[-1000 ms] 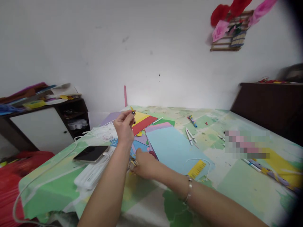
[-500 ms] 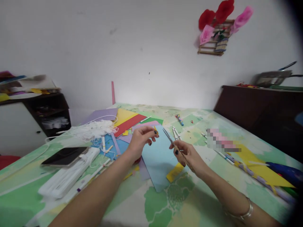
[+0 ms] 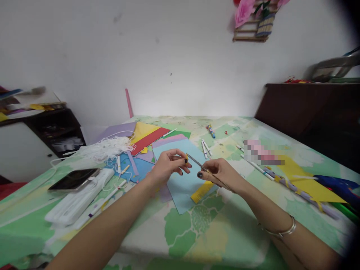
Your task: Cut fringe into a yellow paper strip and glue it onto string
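My left hand [image 3: 168, 167] pinches a small piece of yellow paper [image 3: 186, 158] between thumb and forefinger. A pair of scissors [image 3: 198, 163] is gripped in my right hand [image 3: 218, 172], its blades pointing left with the tips at the yellow piece. Whether the blades touch the paper I cannot tell. Below both hands lies a light blue sheet [image 3: 180, 195]. On its lower right part rests a yellow paper strip [image 3: 201, 192], partly behind my right hand.
Left of my hands lie a phone [image 3: 73, 179], a white power strip [image 3: 81, 197] and tangled white cord [image 3: 108, 150]. Coloured sheets, including a red one [image 3: 152, 140], spread behind. White sticks [image 3: 206, 148], a yellow sheet [image 3: 312, 187] and a blue glue gun [image 3: 337, 187] are to the right.
The scissors have swung flatter, and their tips have come to the yellow piece in my left hand. My right hand has moved slightly left and up. The camera view has tilted down.
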Demonstrator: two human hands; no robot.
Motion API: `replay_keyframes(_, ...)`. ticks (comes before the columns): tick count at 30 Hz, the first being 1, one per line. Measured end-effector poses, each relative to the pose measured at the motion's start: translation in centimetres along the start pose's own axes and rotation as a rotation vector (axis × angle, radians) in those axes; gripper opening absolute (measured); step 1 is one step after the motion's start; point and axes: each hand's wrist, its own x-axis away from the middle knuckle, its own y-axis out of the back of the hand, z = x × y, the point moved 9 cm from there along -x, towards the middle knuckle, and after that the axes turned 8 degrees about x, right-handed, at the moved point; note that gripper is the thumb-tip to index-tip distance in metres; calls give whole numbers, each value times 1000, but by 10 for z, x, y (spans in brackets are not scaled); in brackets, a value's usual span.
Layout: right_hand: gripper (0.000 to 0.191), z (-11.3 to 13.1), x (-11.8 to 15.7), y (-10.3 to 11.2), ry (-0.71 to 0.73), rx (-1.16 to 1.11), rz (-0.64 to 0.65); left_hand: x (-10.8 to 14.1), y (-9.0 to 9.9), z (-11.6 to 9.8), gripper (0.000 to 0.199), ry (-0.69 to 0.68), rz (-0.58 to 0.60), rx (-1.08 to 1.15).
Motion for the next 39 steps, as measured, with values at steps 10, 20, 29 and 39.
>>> replay_keyframes(10,30,-7,-3,1,-6,135,-63,-4,7,0,14,-23,-54,18)
replay_keyframes(20,38,-5,-2,4,-14,89,-71,-5,10,1,12,-40,-69,-43)
replay_keyframes(29,38,-13,-2,1,-84,-110,-44,-8,13,0,7,-46,-54,-110)
replay_keyframes(39,19,-14,-2,12,-118,-404,-161,-1,-2,4,7,23,40,-173)
